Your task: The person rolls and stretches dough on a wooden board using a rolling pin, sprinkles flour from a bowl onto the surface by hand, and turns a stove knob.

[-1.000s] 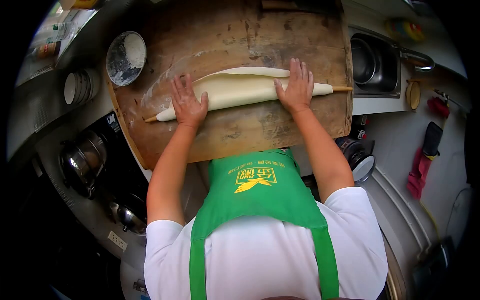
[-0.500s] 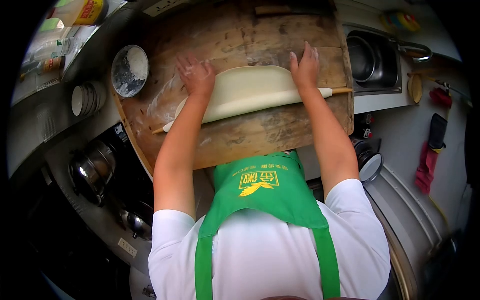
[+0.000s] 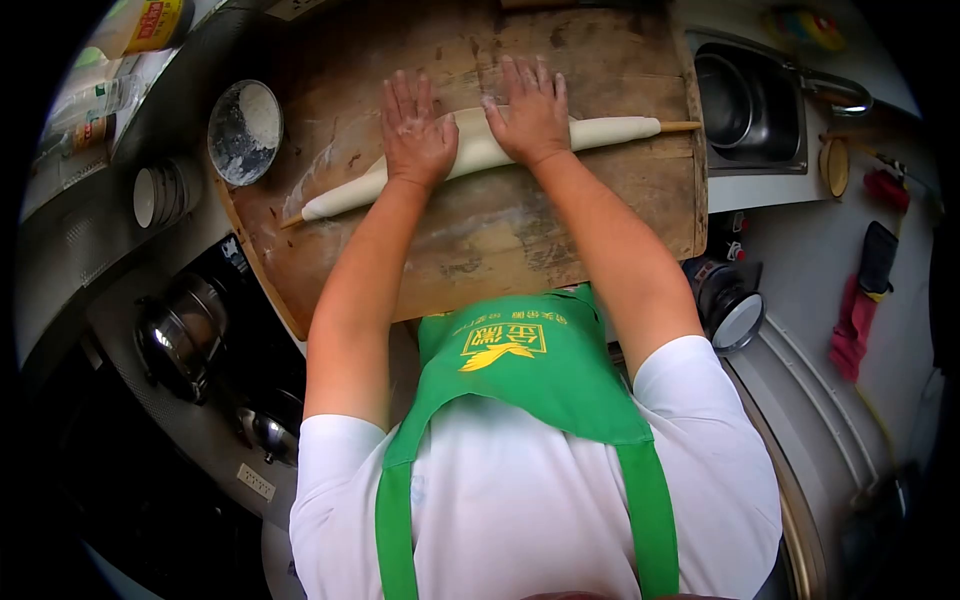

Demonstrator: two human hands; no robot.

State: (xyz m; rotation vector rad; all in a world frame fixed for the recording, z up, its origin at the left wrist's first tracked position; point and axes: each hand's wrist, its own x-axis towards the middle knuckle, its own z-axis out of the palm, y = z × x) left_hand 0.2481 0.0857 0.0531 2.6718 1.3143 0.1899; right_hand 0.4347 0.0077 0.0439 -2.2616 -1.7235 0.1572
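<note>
A sheet of pale dough (image 3: 620, 130) is wrapped around a long wooden rolling pin (image 3: 681, 126), whose bare tips stick out at both ends. It lies slantwise across a floured wooden board (image 3: 470, 255). My left hand (image 3: 420, 135) rests flat on the middle of the roll with fingers pointing away from me. Beside it, my right hand (image 3: 532, 112) lies palm down on the roll, fingers spread. Both hands are open and dusted with flour. A little unrolled dough shows beyond the roll between the hands.
At the board's left edge stands a metal bowl (image 3: 228, 128) with white flour (image 3: 262, 114). To the right is a sink (image 3: 795, 166) with a faucet (image 3: 838, 96). Stacked bowls (image 3: 146, 200) and a shiny pot (image 3: 180, 335) are on the left. Several bottles stand at the upper left.
The rolling pin has moved away from me, and more of the dough is wound on it. Both hands have come closer together, from the sheet's sides onto the middle of the roll.
</note>
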